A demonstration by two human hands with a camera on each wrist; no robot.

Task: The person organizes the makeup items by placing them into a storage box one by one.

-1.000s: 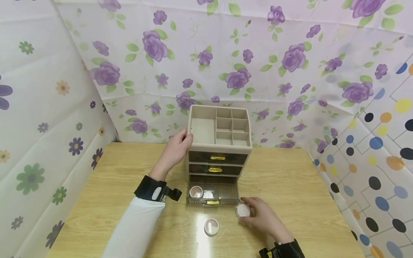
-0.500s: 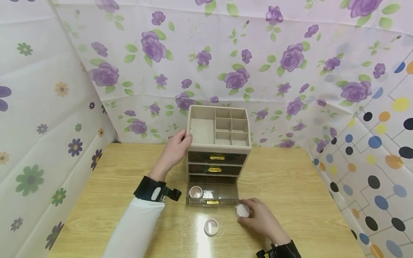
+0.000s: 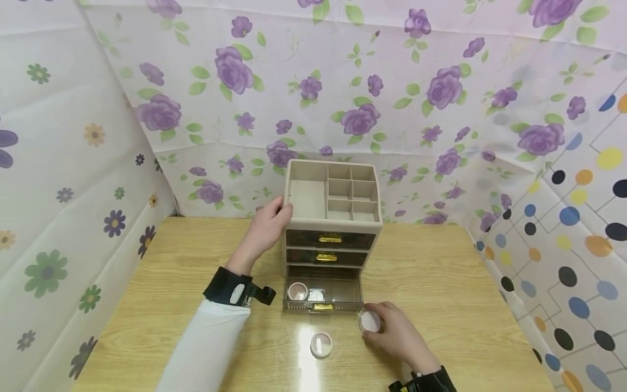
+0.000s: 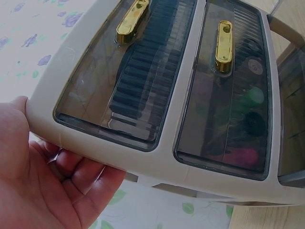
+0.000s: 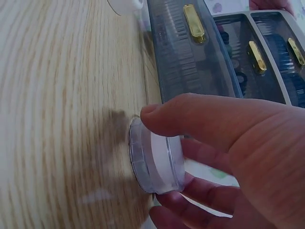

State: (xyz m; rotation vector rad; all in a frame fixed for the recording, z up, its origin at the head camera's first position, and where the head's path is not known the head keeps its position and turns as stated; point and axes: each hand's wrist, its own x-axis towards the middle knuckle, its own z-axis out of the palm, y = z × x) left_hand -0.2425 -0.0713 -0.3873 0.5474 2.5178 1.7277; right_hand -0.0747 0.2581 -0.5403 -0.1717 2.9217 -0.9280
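Observation:
A beige makeup organizer [image 3: 338, 224] with a divided top tray stands on the table. My left hand [image 3: 266, 226] grips its left side, thumb at the upper edge and fingers along the side wall in the left wrist view. The clear bottom drawer [image 3: 343, 286] is pulled out, with a round compact [image 3: 297, 291] and a smaller pale round item [image 3: 316, 295] inside. Beside the drawer's front right corner, my right hand [image 3: 399, 332] pinches a round clear-walled powder case [image 5: 162, 157] between thumb and fingers, low over the table. Another round compact [image 3: 320, 345] lies in front of the drawer.
The two upper drawers, with gold handles [image 3: 330, 238], are closed; dark and coloured items show through a front [image 4: 238, 114]. The wooden table [image 3: 426, 261] backs onto a floral cloth [image 3: 313, 120], with patterned cloths at both sides.

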